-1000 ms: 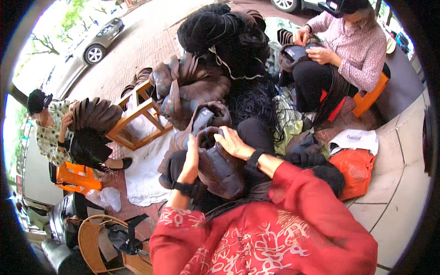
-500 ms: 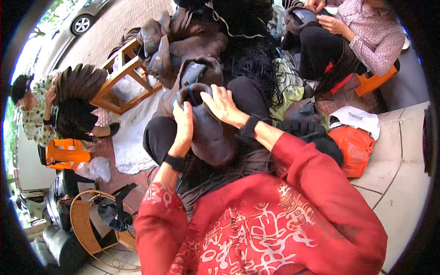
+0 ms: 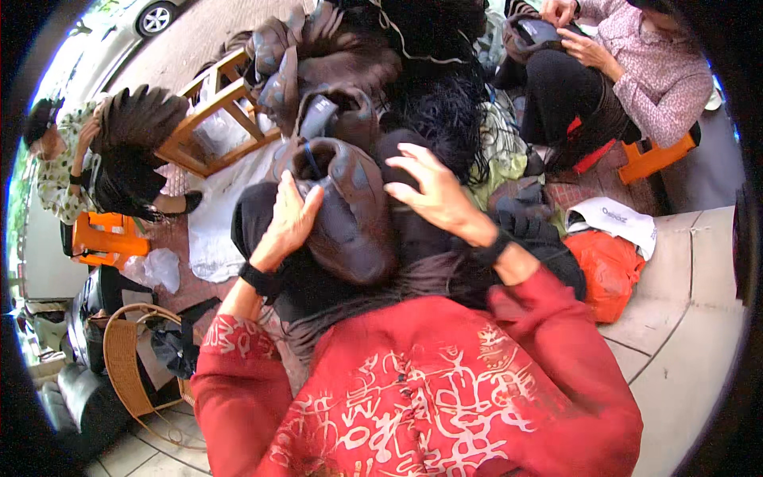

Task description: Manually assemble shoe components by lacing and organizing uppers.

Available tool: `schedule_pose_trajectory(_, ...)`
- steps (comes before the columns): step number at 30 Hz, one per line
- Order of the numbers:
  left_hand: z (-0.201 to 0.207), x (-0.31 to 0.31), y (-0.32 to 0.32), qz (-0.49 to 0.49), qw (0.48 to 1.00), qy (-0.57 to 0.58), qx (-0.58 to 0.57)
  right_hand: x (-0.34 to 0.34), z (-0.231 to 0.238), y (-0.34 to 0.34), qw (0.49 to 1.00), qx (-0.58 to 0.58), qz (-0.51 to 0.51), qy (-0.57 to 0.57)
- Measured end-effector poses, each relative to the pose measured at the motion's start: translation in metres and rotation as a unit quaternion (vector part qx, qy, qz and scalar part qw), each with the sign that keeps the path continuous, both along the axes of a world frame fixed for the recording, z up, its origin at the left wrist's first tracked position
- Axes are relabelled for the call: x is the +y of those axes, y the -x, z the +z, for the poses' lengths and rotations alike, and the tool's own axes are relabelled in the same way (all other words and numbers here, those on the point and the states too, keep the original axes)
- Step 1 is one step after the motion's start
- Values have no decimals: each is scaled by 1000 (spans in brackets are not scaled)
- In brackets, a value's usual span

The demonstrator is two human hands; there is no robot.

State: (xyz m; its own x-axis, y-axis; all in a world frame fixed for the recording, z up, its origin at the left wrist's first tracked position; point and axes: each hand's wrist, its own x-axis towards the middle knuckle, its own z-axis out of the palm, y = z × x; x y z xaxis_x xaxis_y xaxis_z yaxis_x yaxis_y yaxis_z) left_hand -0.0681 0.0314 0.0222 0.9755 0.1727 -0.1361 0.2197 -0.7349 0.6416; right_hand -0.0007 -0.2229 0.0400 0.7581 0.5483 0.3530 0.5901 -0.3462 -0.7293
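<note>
A dark brown shoe upper [image 3: 354, 226] rests on my lap, toe toward me, its dark opening facing up at the far end. A thin blue strip shows in that opening. My left hand [image 3: 288, 222] grips its left side, with the thumb near the rim. To its right, my right hand [image 3: 433, 191] is in the air, fingers spread and holding nothing. Just beyond lies another brown upper [image 3: 358, 119] with a blue-grey tongue [image 3: 319, 114] inside.
Stacked brown uppers [image 3: 274, 75] lean by a wooden stool frame [image 3: 211, 119]. Black cords [image 3: 441, 119] lie ahead. One person [image 3: 656, 83] handles an upper at right; another [image 3: 60, 167] sits at left. An orange bag [image 3: 608, 270] and a wicker chair [image 3: 123, 358] flank me.
My right hand has let go of the upper, moved right and spread its fingers. My left hand has shifted slightly down and left along the upper's side. The view has tilted a little.
</note>
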Motion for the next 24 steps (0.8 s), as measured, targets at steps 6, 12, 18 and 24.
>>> schedule_pose_trajectory(6, 13, 4, 3, 46, 946, 320, -18, -56, 10, 74, 978, 18, 154, 138)
schedule_pose_trajectory(12, 56, -27, 58, 69, 949, 256, -171, -61, -6, 93, 966, -98, 118, 208)
schedule_pose_trajectory(18, 69, -122, 76, -179, 923, 303, -154, -60, 42, 91, 914, 385, 115, -60)
schedule_pose_trajectory(24, 74, -140, 74, -274, 865, 421, 5, -97, 103, 86, 703, 637, 43, -314)
